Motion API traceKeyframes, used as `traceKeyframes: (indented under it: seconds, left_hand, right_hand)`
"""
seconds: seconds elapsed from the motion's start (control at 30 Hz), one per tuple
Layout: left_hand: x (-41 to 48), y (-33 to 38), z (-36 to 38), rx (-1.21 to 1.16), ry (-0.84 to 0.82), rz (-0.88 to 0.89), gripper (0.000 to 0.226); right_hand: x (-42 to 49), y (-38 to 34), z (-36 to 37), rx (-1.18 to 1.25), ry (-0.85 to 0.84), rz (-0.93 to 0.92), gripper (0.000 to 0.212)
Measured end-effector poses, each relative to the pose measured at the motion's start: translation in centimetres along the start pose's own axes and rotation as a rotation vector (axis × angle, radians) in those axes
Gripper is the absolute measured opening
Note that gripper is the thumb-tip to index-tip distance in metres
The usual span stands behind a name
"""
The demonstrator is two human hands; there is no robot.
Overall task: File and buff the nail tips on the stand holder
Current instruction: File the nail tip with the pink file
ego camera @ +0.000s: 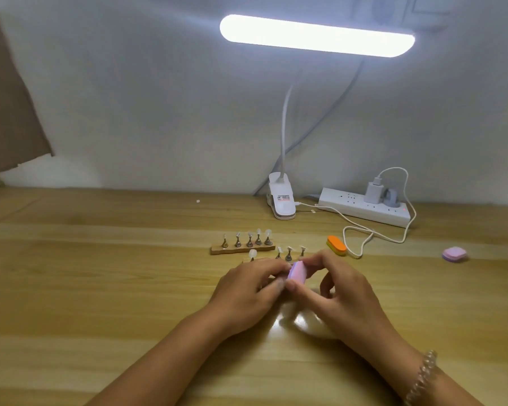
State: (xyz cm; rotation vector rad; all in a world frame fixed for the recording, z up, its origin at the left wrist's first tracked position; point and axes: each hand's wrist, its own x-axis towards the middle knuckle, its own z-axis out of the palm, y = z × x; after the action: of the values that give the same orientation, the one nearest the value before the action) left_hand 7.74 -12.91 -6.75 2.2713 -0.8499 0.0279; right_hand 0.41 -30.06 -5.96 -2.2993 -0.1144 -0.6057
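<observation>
Pinched between the thumb and fingertips of the right hand (340, 288), a pink buffer block (296, 272) sits tilted at the centre of the frame; the left hand (247, 291) curls its fingers against the block's left edge, though whether it grips anything cannot be told. Just above the hands stands a row of nail tips (289, 253) on metal pegs; above that lies a wooden stand holder (242, 249) bearing five more; right of centre rest an orange buffer (336, 245), a second pink block (454, 254) and a power strip (364, 209); a clip lamp (280, 200) glows overhead.
</observation>
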Motion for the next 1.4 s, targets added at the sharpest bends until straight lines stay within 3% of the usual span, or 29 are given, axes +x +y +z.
traceKeyframes:
  seconds: [0.17, 0.3, 0.43, 0.53, 0.67, 0.77, 0.9, 1.0, 1.4]
  left_hand:
    - [-0.04, 0.26, -0.11, -0.004, -0.013, 0.002, 0.020]
    - [-0.04, 0.42, -0.17, 0.032, -0.018, -0.023, 0.021]
    - [-0.14, 0.57, -0.25, 0.012, -0.020, -0.023, 0.021]
    - [-0.11, 0.49, -0.25, 0.001, -0.006, -0.026, 0.016]
    - [-0.22, 0.58, -0.42, -0.045, -0.012, -0.006, 0.019]
    - [-0.11, 0.51, -0.38, -0.037, -0.007, -0.011, 0.017]
    - [0.01, 0.29, -0.34, -0.092, -0.001, -0.012, 0.019]
    - [0.14, 0.13, -0.33, -0.123, 0.012, -0.015, 0.016]
    - [0.07, 0.13, -0.21, -0.254, 0.006, -0.047, 0.016]
  right_hand:
    - [-0.28, -0.26, 0.09, -0.094, -0.004, -0.095, 0.037]
    - [0.05, 0.23, -0.09, -0.050, 0.050, -0.032, 0.031]
    - [-0.36, -0.35, 0.04, -0.088, -0.022, -0.135, 0.035]
    - [-0.12, 0.13, 0.05, -0.083, 0.034, -0.062, 0.032]
    - [-0.45, -0.26, 0.06, -0.146, -0.014, -0.144, 0.039]
    - [-0.08, 0.08, -0.23, -0.106, 0.027, -0.047, 0.033]
    - [-0.32, -0.20, 0.01, -0.126, -0.006, -0.116, 0.035]
    - [0.08, 0.23, -0.11, -0.058, 0.034, -0.031, 0.029]
    - [-0.13, -0.17, 0.12, -0.112, 0.037, -0.052, 0.037]
